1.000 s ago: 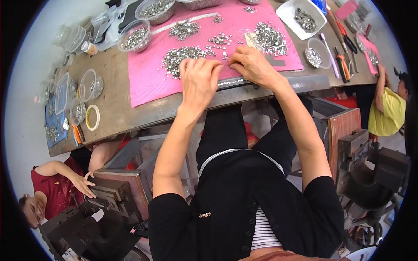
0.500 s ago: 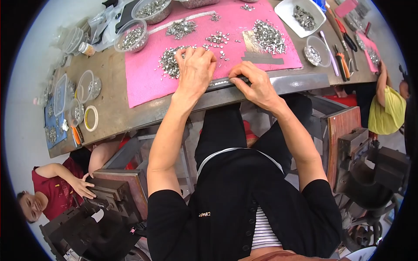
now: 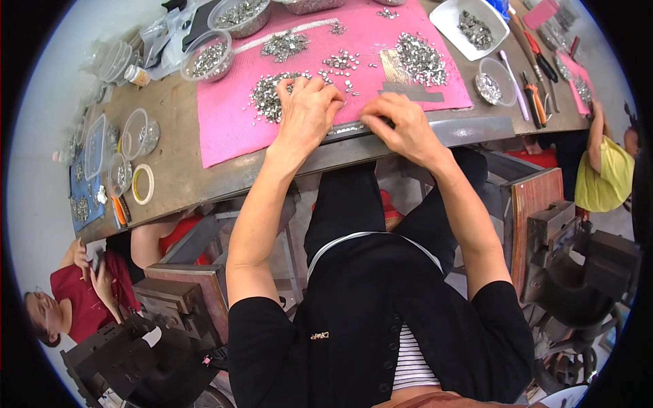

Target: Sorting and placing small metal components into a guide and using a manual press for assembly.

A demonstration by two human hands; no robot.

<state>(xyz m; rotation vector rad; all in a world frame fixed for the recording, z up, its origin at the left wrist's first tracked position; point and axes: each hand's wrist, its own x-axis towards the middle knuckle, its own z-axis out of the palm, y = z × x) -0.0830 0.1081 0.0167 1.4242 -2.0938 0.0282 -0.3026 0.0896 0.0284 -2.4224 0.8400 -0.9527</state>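
My left hand is over the near edge of a heap of small silvery metal pieces. Its thumb and fingers come together in a pinch, and whatever they hold is too small to make out. Along the bench edge lies a dark narrow bar with a row of shiny bits on it, between my hands. My right hand is closed at the bar's right end, fingers bent downward; a dark bit shows under them, its kind unclear. Both hands are at the near side of a pink mat.
More metal pieces lie in heaps on the mat. Clear plastic tubs, a white tray and orange-handled pliers surround it. A tape roll sits left. One co-worker is at the left, another at the right.
My right hand has shifted slightly and its fingers have lifted a little; my left fingertips moved slightly right. The left co-worker's hands have risen from the dark machine and now hold a dark object.
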